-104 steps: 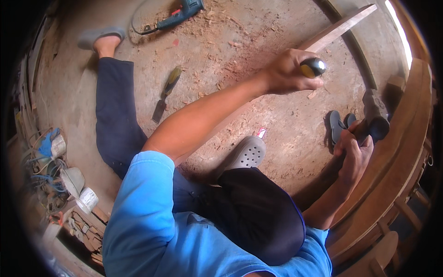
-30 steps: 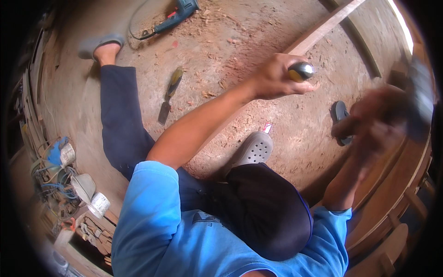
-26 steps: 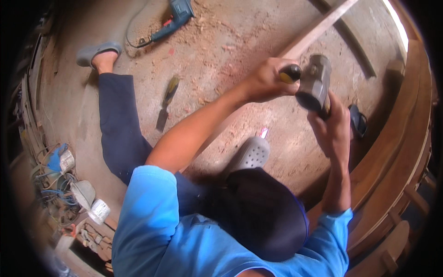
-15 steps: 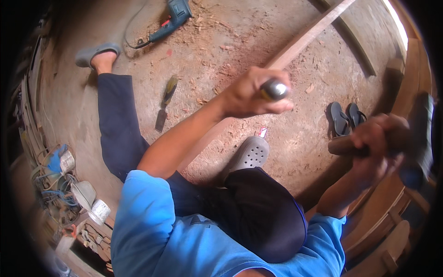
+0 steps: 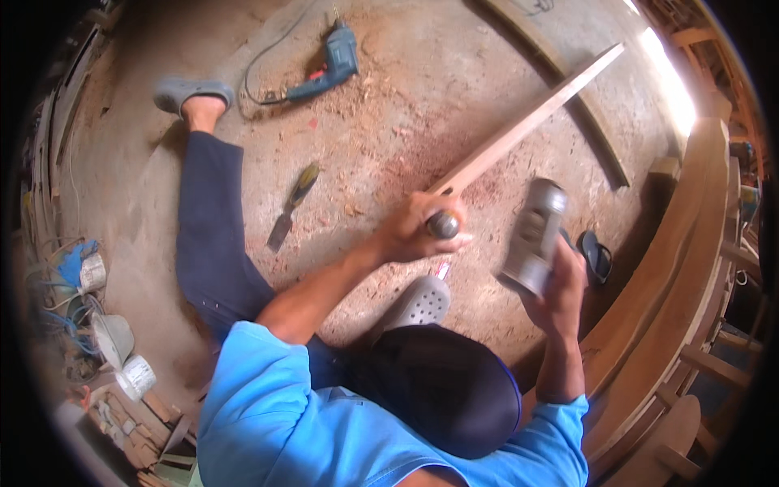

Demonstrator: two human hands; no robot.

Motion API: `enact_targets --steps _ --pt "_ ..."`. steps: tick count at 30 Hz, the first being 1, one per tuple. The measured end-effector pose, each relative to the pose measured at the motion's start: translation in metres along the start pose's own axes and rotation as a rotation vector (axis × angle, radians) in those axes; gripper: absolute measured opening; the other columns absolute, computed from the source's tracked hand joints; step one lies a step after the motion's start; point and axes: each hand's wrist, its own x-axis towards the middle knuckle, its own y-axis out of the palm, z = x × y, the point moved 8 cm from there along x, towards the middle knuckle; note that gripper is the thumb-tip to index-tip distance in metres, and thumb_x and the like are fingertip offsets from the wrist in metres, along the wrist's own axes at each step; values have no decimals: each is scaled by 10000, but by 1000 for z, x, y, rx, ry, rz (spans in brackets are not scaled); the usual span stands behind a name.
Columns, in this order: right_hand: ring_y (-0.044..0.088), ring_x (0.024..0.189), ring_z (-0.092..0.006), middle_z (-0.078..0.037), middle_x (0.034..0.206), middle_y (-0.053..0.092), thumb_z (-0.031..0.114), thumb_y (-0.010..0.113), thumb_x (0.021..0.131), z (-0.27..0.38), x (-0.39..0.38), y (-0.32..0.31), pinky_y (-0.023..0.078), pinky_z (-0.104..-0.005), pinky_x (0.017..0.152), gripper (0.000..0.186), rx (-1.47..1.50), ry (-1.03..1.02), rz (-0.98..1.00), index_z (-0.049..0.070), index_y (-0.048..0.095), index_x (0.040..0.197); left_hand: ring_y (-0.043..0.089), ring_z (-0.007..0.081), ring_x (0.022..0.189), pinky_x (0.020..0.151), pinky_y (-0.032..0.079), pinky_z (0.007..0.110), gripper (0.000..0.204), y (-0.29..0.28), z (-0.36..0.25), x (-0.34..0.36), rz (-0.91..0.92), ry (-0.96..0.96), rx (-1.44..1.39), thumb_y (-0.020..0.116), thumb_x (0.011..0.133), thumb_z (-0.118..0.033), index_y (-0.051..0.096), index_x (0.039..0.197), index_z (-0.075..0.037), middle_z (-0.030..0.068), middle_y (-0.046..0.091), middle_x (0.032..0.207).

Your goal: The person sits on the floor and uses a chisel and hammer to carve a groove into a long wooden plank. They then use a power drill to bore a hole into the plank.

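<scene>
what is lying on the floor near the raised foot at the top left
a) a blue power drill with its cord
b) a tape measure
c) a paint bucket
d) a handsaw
a) a blue power drill with a cord running off it lies in the sawdust just right of the foot in the grey shoe.

Likely woodworking workshop, sawdust floor (image 5: 389,122), power drill (image 5: 329,69), timber strip (image 5: 527,126)
</scene>
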Motion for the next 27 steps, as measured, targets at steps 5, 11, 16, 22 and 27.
enact_targets --steps 5,11,16,22,27 --pt "667 770 -151 -79 952 679 87 783 858 21 -13 -72 525 -283 664 296 -65 -212 -375 11 659 1117 610 104 666 633 485 302 198 4 8 33 32 -91 -106 838 787 -94 641 778 -88 11 655 777" --pt "509 547 -50 28 706 583 78 751 857 -37 -16 -33 401 -248 483 120 385 211 -319 33 647 895 630 111 778 712 519 337 241 27 31 77 27 -490 -139 821 839 -264 657 903 -98 15 654 829" --pt "598 649 -82 2 748 637 89 757 830 -65 -32 -14 481 -271 585 204 292 351 -266 12 671 998 692 258 929 1029 514 480 182 -23 -29 -55 -177 40 -89 816 780 -60 650 839 -101 66 704 877" --pt "540 562 -68 5 694 605 70 686 809 -111 -48 49 427 -264 490 239 517 693 -196 6 681 1040 656 226 754 721 534 368 206 -11 19 -26 54 -179 60 799 793 -22 601 812 -77 59 632 778" --pt "533 561 -68 9 679 594 47 671 785 -115 -73 54 428 -274 512 255 430 668 -161 14 710 1035 675 249 820 831 560 397 252 -6 -18 -27 -46 44 100 809 754 0 608 877 -90 69 665 851"
